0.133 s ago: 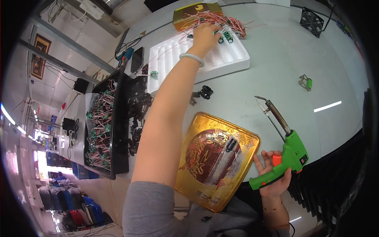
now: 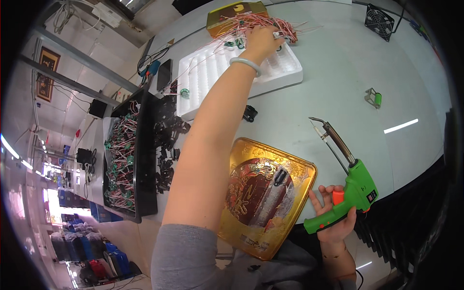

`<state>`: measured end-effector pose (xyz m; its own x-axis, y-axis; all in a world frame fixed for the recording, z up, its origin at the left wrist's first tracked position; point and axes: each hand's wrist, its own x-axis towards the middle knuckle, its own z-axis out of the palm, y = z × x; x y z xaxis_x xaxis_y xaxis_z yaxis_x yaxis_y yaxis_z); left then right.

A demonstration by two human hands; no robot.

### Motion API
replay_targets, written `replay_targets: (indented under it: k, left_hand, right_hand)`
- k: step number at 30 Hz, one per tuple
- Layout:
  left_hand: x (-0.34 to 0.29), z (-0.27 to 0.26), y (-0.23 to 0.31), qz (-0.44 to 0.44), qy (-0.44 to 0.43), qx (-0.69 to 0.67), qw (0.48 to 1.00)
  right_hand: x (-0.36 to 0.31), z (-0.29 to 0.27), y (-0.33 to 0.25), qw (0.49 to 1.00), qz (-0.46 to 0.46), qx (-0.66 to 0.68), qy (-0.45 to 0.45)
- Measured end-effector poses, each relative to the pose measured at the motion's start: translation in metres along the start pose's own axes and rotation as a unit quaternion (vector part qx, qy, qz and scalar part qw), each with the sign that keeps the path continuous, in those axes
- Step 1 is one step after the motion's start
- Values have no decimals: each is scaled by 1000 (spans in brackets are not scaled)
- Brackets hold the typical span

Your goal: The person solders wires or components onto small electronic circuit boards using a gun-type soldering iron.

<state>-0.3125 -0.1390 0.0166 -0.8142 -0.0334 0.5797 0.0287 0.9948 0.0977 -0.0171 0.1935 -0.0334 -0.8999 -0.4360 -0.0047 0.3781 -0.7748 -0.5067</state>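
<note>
My left hand (image 2: 263, 42), a pale bangle on its wrist, reaches to the far end of a white foam tray (image 2: 197, 72). Its fingers curl into a bundle of red and white wires (image 2: 258, 21) with small green circuit boards; what they pinch is hidden. At the lower right my right hand (image 2: 333, 232) is wrapped around the handle of a green soldering gun (image 2: 360, 183), whose metal tip points up and away over the table. Between my arms lies a gold tin lid (image 2: 302, 169) with a small black part (image 2: 280, 177) on it.
On the left stands a black bin (image 2: 147, 159) full of wired green boards, beside loose black plastic parts (image 2: 166, 130). A gold box (image 2: 215, 21) sits behind the tray. A phone (image 2: 165, 72), a black fan (image 2: 379, 22) and a small green-handled stand (image 2: 373, 98) are also on the table.
My left hand has shifted to the right across the wires, and its forearm has swung slightly right. The right hand and soldering gun are almost unmoved.
</note>
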Motion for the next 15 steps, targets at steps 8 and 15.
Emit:
replay_targets:
  k: [8,15]
  left_hand:
    - [24,-30,1,-145,103,-247,953]
    - [64,-96,-16,-169,246,-517,803]
  right_hand:
    - [-1,4,0,1000,1,-4,-8]
    - [-1,1,-1,1000,-9,-4,-11]
